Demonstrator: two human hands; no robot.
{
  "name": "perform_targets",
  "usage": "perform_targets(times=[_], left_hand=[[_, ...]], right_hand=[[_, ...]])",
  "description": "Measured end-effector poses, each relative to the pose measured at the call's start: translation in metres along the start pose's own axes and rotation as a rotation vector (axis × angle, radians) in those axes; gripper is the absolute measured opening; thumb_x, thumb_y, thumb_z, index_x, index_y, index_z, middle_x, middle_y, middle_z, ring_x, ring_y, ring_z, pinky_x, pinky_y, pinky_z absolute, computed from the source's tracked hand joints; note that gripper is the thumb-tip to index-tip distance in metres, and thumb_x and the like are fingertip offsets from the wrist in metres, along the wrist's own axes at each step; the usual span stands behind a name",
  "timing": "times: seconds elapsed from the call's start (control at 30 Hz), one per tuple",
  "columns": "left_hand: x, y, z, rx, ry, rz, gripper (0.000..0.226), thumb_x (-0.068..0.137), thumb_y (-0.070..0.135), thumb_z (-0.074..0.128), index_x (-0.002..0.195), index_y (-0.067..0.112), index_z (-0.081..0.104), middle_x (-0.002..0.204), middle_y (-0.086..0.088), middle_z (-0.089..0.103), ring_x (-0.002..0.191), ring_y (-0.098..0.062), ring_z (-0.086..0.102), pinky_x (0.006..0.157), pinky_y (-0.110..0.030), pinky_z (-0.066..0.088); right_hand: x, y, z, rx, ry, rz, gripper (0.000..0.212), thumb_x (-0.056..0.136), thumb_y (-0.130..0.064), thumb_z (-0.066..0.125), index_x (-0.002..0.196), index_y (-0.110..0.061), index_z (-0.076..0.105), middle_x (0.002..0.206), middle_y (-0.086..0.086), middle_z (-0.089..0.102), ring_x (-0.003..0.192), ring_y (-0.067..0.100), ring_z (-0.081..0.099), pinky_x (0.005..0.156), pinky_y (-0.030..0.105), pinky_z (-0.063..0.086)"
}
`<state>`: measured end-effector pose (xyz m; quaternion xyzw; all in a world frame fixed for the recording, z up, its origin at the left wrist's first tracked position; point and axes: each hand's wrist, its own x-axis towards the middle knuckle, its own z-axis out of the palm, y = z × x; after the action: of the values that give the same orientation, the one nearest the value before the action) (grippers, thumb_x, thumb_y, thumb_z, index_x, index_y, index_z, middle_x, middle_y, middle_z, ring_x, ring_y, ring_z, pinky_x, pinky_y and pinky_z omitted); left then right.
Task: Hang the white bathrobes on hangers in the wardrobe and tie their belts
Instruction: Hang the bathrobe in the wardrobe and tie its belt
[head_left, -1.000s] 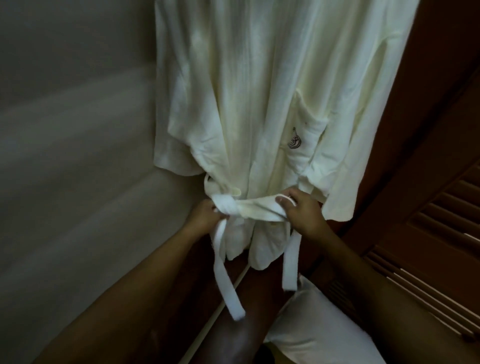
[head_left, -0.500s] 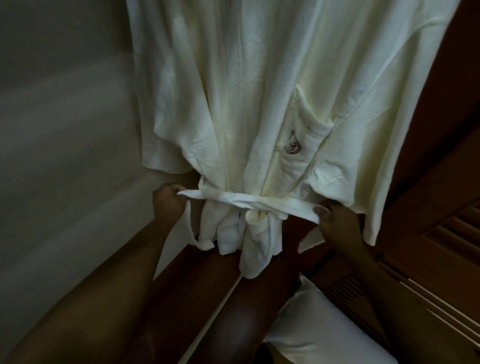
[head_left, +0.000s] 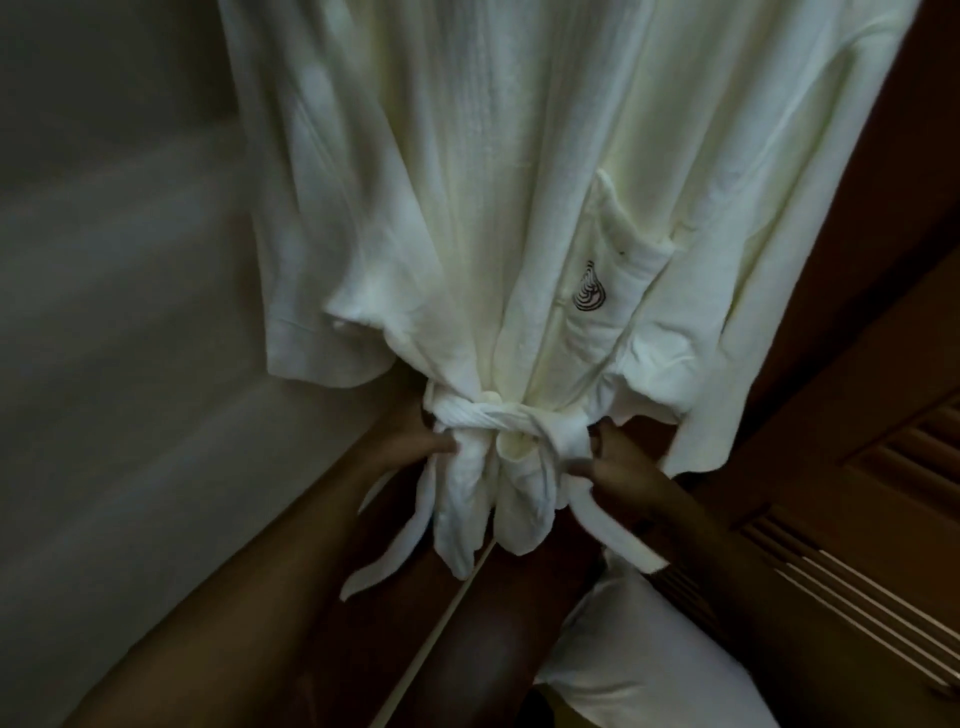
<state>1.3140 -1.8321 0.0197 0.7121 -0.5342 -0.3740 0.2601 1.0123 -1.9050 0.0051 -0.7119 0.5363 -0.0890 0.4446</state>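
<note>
A white bathrobe (head_left: 519, 182) hangs in front of me, its top out of frame, with a dark emblem on the chest pocket (head_left: 589, 293). Its white belt (head_left: 498, 423) is wrapped tight round the gathered waist. My left hand (head_left: 415, 441) grips the belt at the left of the waist, and one loose end trails down below it. My right hand (head_left: 608, 462) grips the belt at the right, the other end hanging past my wrist. No hanger is in view.
A pale wall (head_left: 114, 312) stands on the left. Dark wood with louvred slats (head_left: 883, 545) fills the right side. A white cushion or folded cloth (head_left: 649, 665) lies low at the right. Dark polished wood (head_left: 467, 623) lies beneath the robe.
A second ago both hands worked close together at the belt's crossing. They then pulled apart sideways, drawing the belt taut. Now they are back in at the waist and the belt sits cinched.
</note>
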Motion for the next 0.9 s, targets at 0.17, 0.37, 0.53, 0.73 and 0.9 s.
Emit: perform_targets(times=[0.17,0.37,0.53,0.73,0.9], left_hand=[[-0.001,0.019,0.019,-0.317,0.118,0.072,0.076,0.078,0.018,0.088,0.145,0.021,0.053,0.137,0.010,0.061,0.115,0.009,0.060,0.094,-0.012,0.049],[-0.004,0.009,0.002,-0.033,0.407,0.158,0.035,0.088,0.029,0.074,0.119,0.016,0.068,0.114,0.005,0.070,0.103,-0.014,0.066,0.090,-0.034,0.052],[-0.010,-0.031,-0.026,0.052,0.523,0.107,0.029,0.086,0.024,0.064,0.100,0.002,0.077,0.093,-0.008,0.076,0.085,-0.024,0.072,0.078,-0.034,0.056],[-0.010,0.000,-0.023,-0.069,0.062,-0.059,0.058,0.088,0.024,0.079,0.141,0.021,0.055,0.127,0.012,0.060,0.113,-0.007,0.058,0.089,-0.024,0.046],[0.015,0.063,-0.005,-0.441,0.231,-0.088,0.064,0.082,0.041,0.085,0.135,0.015,0.061,0.125,0.005,0.066,0.108,-0.012,0.065,0.096,-0.031,0.052]], right_hand=[[0.011,-0.042,0.013,0.022,0.023,-0.026,0.049,0.079,-0.067,0.074,0.101,-0.023,0.071,0.094,-0.008,0.072,0.089,0.008,0.069,0.075,0.019,0.053],[0.025,-0.033,-0.001,-0.102,0.225,-0.097,0.042,0.093,-0.042,0.069,0.112,-0.004,0.068,0.099,0.003,0.067,0.098,0.021,0.068,0.070,0.012,0.045],[0.025,-0.017,-0.039,-0.104,0.256,-0.030,0.020,0.096,-0.024,0.069,0.099,-0.005,0.069,0.091,0.007,0.068,0.082,0.017,0.063,0.060,0.013,0.037],[0.017,-0.007,-0.016,-0.040,0.136,-0.179,0.048,0.089,-0.023,0.079,0.128,0.000,0.063,0.116,0.007,0.066,0.111,0.026,0.064,0.079,0.001,0.038],[0.024,-0.065,-0.001,0.361,0.173,-0.073,0.094,0.080,-0.055,0.081,0.152,-0.012,0.039,0.136,-0.007,0.050,0.133,0.014,0.047,0.103,0.023,0.036]])
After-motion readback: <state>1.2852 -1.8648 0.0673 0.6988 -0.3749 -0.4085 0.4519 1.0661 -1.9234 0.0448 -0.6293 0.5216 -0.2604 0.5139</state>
